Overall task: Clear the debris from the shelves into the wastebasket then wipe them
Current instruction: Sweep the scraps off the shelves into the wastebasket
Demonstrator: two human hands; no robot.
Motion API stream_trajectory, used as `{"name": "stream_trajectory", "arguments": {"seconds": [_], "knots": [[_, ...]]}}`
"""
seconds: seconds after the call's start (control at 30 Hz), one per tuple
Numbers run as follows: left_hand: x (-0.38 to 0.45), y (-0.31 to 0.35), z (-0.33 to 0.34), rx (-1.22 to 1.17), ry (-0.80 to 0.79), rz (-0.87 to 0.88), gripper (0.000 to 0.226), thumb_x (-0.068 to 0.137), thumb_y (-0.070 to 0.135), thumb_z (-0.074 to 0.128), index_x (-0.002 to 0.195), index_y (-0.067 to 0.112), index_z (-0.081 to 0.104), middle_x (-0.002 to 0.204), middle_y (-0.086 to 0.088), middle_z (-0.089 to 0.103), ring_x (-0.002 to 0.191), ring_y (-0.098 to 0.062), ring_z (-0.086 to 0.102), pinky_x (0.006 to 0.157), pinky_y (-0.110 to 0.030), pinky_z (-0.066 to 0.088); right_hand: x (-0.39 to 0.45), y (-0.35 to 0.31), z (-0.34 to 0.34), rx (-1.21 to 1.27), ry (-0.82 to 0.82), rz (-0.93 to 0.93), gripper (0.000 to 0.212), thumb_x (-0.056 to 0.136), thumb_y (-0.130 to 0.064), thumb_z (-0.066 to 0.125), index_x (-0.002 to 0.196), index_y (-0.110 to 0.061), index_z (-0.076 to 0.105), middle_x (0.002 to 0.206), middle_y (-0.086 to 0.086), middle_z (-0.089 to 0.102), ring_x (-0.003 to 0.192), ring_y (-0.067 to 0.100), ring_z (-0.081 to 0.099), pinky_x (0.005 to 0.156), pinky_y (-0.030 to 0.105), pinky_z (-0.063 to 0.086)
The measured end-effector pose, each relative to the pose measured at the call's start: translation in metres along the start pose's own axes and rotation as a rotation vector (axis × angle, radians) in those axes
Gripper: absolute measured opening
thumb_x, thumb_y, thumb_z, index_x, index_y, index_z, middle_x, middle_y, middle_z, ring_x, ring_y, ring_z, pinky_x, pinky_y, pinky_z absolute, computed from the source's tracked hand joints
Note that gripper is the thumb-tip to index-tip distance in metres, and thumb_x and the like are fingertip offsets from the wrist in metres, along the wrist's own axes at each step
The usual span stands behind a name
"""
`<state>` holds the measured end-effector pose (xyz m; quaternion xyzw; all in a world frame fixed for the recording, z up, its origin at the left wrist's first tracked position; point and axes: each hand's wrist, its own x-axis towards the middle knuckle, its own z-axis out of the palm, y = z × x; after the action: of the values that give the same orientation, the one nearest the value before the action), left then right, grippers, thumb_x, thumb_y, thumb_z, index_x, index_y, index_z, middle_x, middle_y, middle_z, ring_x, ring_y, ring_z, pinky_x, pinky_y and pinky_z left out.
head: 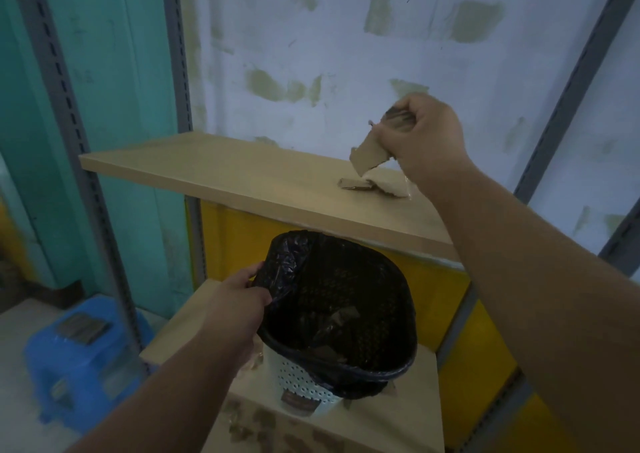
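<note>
Two hands at work on the debris-clearing step, wiping not yet begun.

The right hand [420, 133] had its fingers curled round torn cardboard scraps [370, 156], which hung just below the knuckles and above the upper shelf [214, 172]; more debris [374, 185], cardboard and something pale, lay on the board directly beneath those fingers. The left hand [242, 300] pinched the rim of the black liner of the wastebasket [311, 383], held tilted below the shelf edge, with scraps already inside. Judging by this, the next move called for carrying the held pieces back over the open mouth and letting go, then returning for the rest. A dark label low on the basket was too blurred to read; no other writing showed.
</note>
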<state>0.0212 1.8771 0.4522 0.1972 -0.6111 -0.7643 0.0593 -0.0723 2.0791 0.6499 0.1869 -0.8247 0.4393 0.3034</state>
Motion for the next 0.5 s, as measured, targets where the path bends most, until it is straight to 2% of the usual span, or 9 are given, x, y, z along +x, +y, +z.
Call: {"name": "stream_trajectory", "arguments": {"seconds": [0.13, 0.23, 0.3, 0.37, 0.5], "knots": [[-0.005, -0.001, -0.003, -0.001, 0.041, 0.013, 0.064, 0.074, -0.006, 0.052, 0.127, 0.028, 0.064, 0.108, -0.009, 0.072, 0.097, -0.033, 0.069, 0.085, -0.054, 0.058, -0.066, -0.026, 0.012, 0.168, -0.143, -0.033, 0.011, 0.086, -0.014, 0.073, 0.089, -0.01, 0.063, 0.08, 0.002, 0.066, 0.067, 0.015, 0.07, 0.057, 0.027, 0.059], [-0.01, -0.002, -0.006, 0.006, 0.06, 0.021, 0.059, 0.077, -0.008, 0.05, 0.122, 0.027, 0.066, 0.107, -0.009, 0.072, 0.096, -0.032, 0.068, 0.086, -0.052, 0.057, -0.114, -0.014, 0.036, 0.117, -0.282, -0.071, 0.011, 0.085, -0.014, 0.073, 0.083, -0.013, 0.062, 0.073, 0.002, 0.065, 0.061, 0.015, 0.064, 0.053, 0.028, 0.054], [-0.014, -0.005, -0.009, 0.021, 0.055, 0.017, 0.06, 0.078, -0.006, 0.051, 0.126, 0.027, 0.064, 0.11, -0.01, 0.071, 0.097, -0.033, 0.068, 0.087, -0.053, 0.056, -0.135, -0.001, 0.053, 0.017, -0.44, -0.073, 0.009, 0.087, -0.02, 0.071, 0.087, -0.018, 0.063, 0.076, -0.003, 0.065, 0.064, 0.007, 0.061, 0.055, 0.023, 0.052], [-0.017, -0.008, -0.012, 0.024, 0.065, 0.012, 0.059, 0.08, -0.005, 0.052, 0.129, 0.027, 0.062, 0.11, -0.01, 0.071, 0.099, -0.033, 0.068, 0.086, -0.051, 0.057, -0.147, 0.014, 0.069, -0.103, -0.641, -0.058, 0.009, 0.089, -0.027, 0.069, 0.094, -0.022, 0.063, 0.085, -0.007, 0.065, 0.073, 0.002, 0.061, 0.065, 0.021, 0.054], [-0.023, -0.014, -0.016, 0.017, 0.079, -0.002, 0.055, 0.086, -0.007, 0.052, 0.126, 0.029, 0.063, 0.108, -0.01, 0.07, 0.097, -0.031, 0.068, 0.074, -0.042, 0.059, -0.154, 0.038, 0.091, -0.281, -1.04, 0.028, 0.015, 0.096, -0.033, 0.058, 0.106, -0.023, 0.063, 0.095, -0.012, 0.063, 0.087, 0.009, 0.063, 0.073, 0.025, 0.052]]}}
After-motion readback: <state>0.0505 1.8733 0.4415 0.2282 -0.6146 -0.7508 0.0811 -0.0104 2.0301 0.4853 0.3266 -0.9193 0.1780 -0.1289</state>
